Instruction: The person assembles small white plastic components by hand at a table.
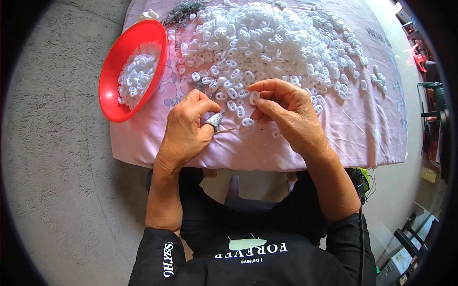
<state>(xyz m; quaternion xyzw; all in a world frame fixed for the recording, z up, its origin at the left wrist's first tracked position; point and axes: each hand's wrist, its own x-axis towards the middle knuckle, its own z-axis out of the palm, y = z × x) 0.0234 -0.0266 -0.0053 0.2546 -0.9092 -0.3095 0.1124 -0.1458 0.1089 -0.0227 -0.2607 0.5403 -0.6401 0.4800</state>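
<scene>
White piece point(255, 98), one pinched, two hands point(293, 110), one red bowl point(109, 95)

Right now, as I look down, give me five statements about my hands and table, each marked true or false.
1. Your right hand holds a small white oval plastic piece. True.
2. Your left hand has silvery wrapping on one digit. True.
3. The round red plastic bowl contains white pieces. True.
4. That bowl stands right of the heap. False: it is left of the large white plastic heap.
5. The cloth is dark green. False: the fabric cloth is pale pink.
</scene>
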